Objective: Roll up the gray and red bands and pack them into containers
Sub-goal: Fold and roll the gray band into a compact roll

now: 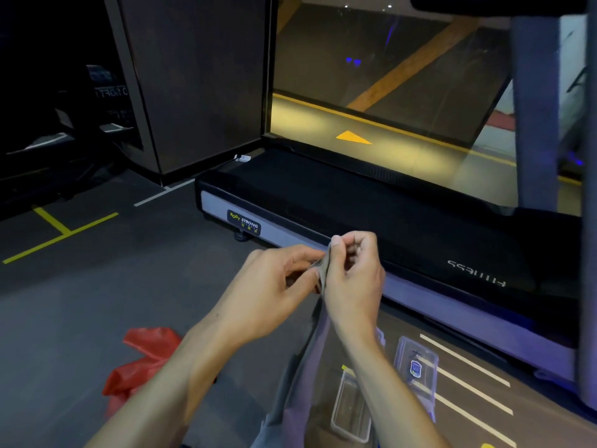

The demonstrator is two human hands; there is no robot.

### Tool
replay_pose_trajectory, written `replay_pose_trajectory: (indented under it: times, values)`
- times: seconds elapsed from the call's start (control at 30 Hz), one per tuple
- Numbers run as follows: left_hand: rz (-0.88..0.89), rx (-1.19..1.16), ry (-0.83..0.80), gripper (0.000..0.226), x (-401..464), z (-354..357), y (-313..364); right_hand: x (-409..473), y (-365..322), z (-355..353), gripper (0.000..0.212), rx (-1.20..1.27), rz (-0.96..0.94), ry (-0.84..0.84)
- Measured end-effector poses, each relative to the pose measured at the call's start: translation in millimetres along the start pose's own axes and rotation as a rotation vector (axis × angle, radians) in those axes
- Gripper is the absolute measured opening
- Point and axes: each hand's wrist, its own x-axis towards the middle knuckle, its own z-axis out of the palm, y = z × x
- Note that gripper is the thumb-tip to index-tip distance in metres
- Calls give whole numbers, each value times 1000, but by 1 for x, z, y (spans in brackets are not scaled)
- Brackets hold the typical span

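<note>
Gray band [323, 270] end pinched between your left hand [274, 289] and right hand [352, 276], rest hanging below. Keep edges aligned, roll tight. Red band [142, 360] below-left.

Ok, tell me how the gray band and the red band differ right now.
The gray band is pinched at its top end by the left hand and the right hand and hangs down between the forearms; the red band lies crumpled on the floor, untouched. Gray is stretched long, red is bunched. Neither is in a container.
</note>
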Motion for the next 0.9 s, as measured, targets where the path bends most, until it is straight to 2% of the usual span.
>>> replay_pose_trajectory:
  times: [0.17,0.3,0.47,0.6,0.67,0.8,0.9]
  values:
    - [42,212,20,23,28,-20,24,35,-18,8,14,-136,-91,-39]
    - [97,218,10,14,53,-45,50,67,-45,13,16,-152,-158,-42]
    - [167,208,99,23,81,-76,84,105,-95,9,15,-150,-189,-47]
    - [255,331,133,22,94,-105,111,125,-139,-1,14,-149,-180,-45]
    - [306,435,143,18,101,-128,130,141,-157,-10,14,-95,-133,-91]
    - [435,705,148,15,131,-182,187,179,-203,-42,22,167,6,-235]
    - [514,865,145,12,152,-205,244,211,-251,-66,25,204,43,-268]
